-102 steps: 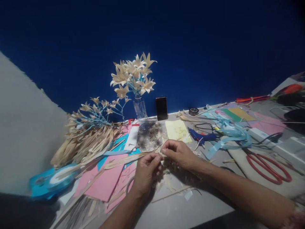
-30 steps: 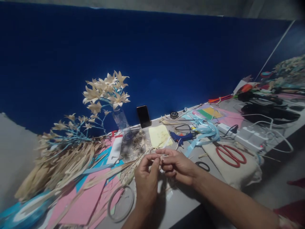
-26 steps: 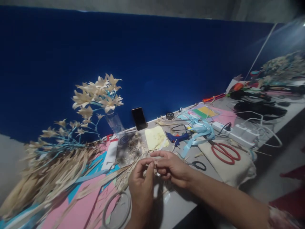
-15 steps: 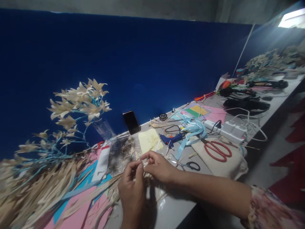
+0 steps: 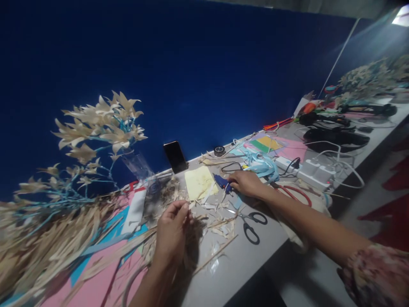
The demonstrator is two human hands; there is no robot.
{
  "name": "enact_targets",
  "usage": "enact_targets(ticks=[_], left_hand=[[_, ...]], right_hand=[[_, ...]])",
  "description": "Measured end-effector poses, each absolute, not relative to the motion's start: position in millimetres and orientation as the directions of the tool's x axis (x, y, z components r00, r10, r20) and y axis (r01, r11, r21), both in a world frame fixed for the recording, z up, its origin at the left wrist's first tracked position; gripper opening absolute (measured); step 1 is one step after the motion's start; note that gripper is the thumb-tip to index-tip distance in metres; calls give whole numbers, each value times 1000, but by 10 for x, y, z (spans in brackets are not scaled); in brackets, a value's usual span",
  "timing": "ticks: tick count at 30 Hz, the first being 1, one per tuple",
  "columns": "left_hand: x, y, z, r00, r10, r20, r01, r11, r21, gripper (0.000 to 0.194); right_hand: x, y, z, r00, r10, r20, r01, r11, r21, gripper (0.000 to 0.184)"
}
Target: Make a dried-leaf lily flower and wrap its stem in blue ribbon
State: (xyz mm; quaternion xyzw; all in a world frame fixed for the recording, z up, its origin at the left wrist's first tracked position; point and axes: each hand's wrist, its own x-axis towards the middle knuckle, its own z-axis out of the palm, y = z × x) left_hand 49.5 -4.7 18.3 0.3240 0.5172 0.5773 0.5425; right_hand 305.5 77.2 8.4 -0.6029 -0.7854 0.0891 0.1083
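Note:
My left hand is closed in a pinch above the scrap-strewn table, and a small pale piece shows at its fingertips. Further right and deeper on the table, my right hand has its fingers closed around the handle end of a blue glue gun. The gun's handle is mostly covered by that hand. Just left of the gun's nozzle lies a yellow paper sheet with glue marks. Scissors with black handles lie below my right wrist, blades apart.
Dried flowers on blue stems and a heap of husk strips fill the left side. A phone leans against the blue wall. Light blue ribbons, a white power strip and red-handled scissors lie to the right.
My right hand has left the left hand's fingertips and moved right onto the glue gun. The black-handled scissors are now uncovered. My left hand keeps its pinch.

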Motion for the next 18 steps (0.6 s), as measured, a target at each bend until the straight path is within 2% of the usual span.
enact_targets(ticks=[9,13,18], left_hand=[[474,-24,126,-163,966,-203,-338,139,931,42],[466,-14,83,-170,959,-227,-348,157,924,45],[431,15,86,-182,954,-240,-378,158,912,47]], right_hand=[[3054,780,-8,-337,937,94,901,350,-257,27],[3076,788,-19,-374,922,104,884,388,-262,19],[3101,614,84,-389,908,152,864,418,-282,24]])
